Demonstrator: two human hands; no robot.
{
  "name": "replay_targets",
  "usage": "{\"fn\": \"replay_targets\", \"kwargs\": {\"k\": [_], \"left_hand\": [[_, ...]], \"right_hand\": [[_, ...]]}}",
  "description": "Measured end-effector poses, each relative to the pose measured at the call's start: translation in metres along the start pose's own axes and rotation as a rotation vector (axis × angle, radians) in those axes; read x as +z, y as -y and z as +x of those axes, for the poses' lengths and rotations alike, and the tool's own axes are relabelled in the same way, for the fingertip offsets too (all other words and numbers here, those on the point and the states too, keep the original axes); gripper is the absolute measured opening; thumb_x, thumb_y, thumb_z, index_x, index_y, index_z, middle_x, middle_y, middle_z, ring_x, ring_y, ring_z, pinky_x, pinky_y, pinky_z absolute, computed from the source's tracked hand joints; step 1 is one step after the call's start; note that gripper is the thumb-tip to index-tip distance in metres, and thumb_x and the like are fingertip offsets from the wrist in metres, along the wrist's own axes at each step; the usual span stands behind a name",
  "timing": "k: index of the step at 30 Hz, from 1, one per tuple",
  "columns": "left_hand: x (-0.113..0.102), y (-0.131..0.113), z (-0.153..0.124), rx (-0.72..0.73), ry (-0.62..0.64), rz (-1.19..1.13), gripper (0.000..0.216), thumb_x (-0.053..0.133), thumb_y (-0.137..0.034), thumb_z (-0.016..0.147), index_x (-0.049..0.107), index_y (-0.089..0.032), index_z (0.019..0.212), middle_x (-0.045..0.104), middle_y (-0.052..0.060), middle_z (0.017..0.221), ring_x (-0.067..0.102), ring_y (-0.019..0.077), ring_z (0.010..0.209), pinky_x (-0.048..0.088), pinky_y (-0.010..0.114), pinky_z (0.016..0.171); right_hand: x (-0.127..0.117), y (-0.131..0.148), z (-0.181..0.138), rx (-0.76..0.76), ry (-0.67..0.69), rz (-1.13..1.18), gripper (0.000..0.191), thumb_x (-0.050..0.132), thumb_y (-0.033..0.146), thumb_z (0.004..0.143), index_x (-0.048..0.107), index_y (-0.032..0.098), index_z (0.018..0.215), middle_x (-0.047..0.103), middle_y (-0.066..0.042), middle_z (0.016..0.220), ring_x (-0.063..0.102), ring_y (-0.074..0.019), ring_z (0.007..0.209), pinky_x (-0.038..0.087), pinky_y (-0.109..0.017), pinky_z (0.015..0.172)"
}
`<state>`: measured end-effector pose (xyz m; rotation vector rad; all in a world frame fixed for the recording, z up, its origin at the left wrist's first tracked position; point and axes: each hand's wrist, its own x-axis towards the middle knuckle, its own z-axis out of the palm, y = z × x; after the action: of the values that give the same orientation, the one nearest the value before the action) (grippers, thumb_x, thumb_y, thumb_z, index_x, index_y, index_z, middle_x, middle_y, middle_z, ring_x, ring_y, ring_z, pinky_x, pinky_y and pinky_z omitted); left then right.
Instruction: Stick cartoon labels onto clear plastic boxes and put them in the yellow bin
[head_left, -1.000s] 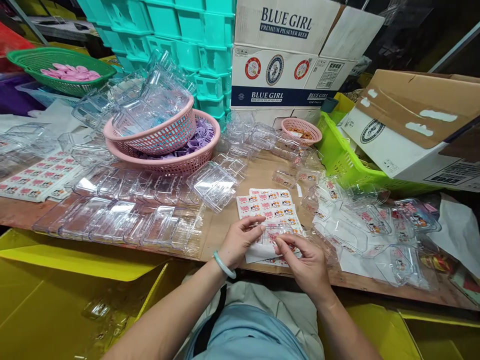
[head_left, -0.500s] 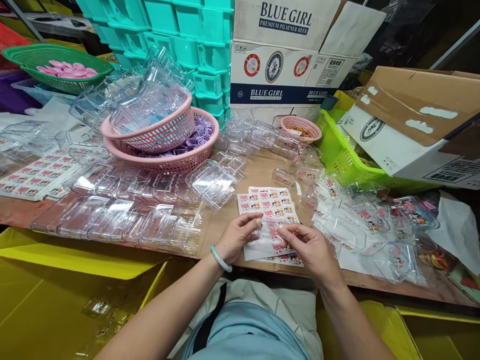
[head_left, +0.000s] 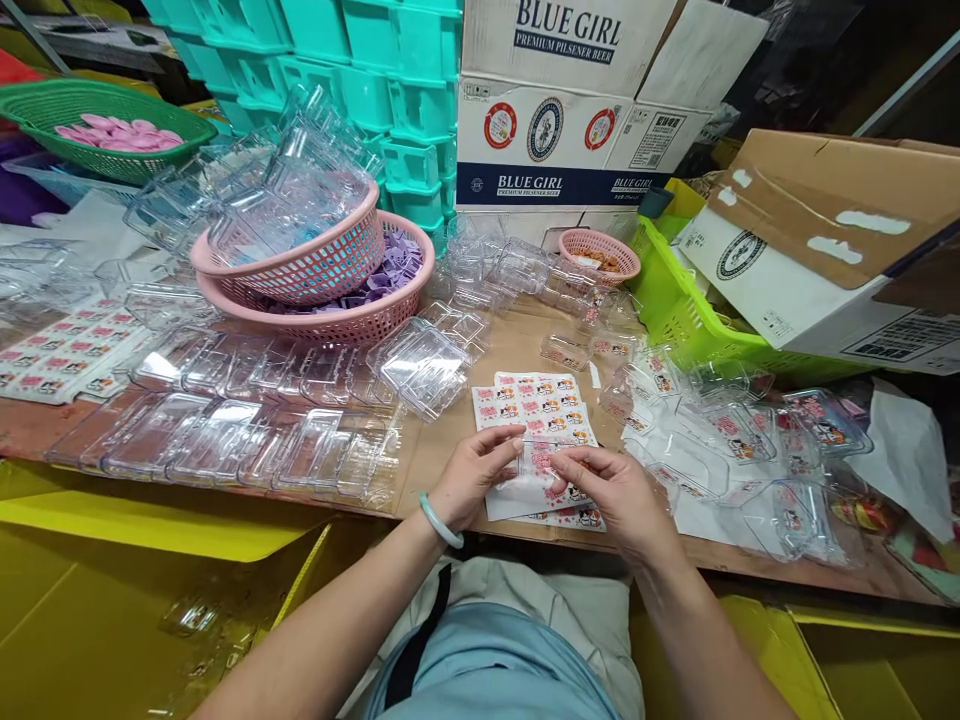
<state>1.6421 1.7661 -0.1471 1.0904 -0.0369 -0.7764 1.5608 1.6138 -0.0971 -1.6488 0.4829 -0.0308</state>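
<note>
My left hand [head_left: 478, 472], with a pale bangle on its wrist, is closed on the left side of a small clear plastic piece [head_left: 538, 442]. The fingers of my right hand [head_left: 616, 492] are pinched at the right side of that same piece, over a printed cartoon sticker. Whether the sticker is on the plastic or beneath it, I cannot tell. Under both hands lie sheets of cat stickers [head_left: 536, 392], partly covered by them. Clear plastic cases with the same cartoon [head_left: 742, 440] are heaped to the right.
Rows of clear plastic cases [head_left: 217, 445] line the table's left side. Behind them are stacked pink baskets [head_left: 315, 325] with purple pieces. A small pink basket [head_left: 600, 245], a lime-green crate [head_left: 667, 290] and beer cartons [head_left: 551, 185] stand farther back. Yellow bins [head_left: 150, 590] sit below the table edge.
The view has shifted very slightly. My right hand's fingertips have moved a little left along the plastic piece; my left hand stays in place.
</note>
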Motion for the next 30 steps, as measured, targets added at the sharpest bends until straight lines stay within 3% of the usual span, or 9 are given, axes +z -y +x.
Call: {"fn": "replay_targets", "kwargs": {"k": [13,30], "left_hand": [[0.0014,-0.0012,-0.0006,-0.007,-0.019,0.016,0.047,0.078,-0.042,0.065,0.07,-0.018,0.105,0.065,0.006,0.099,0.055,0.0144,0.089,0.043,0.024,0.071],[-0.0003,0.0014,0.0018,0.01,-0.008,0.036,0.048,0.078,-0.042,0.065,0.07,-0.017,0.104,0.064,0.008,0.103,0.054,0.0132,0.084,0.043,0.025,0.07]], "right_hand": [[-0.0007,0.0047,-0.0005,0.024,0.04,-0.044,0.033,0.073,0.05,0.07,0.074,0.018,0.077,0.07,-0.002,0.063,0.06,-0.0143,0.065,0.046,-0.027,0.071],[-0.0027,-0.0032,0.0047,0.007,0.018,-0.122,0.037,0.07,0.052,0.071,0.07,0.016,0.08,0.066,-0.002,0.062,0.057,-0.0135,0.058,0.045,-0.025,0.059]]}}
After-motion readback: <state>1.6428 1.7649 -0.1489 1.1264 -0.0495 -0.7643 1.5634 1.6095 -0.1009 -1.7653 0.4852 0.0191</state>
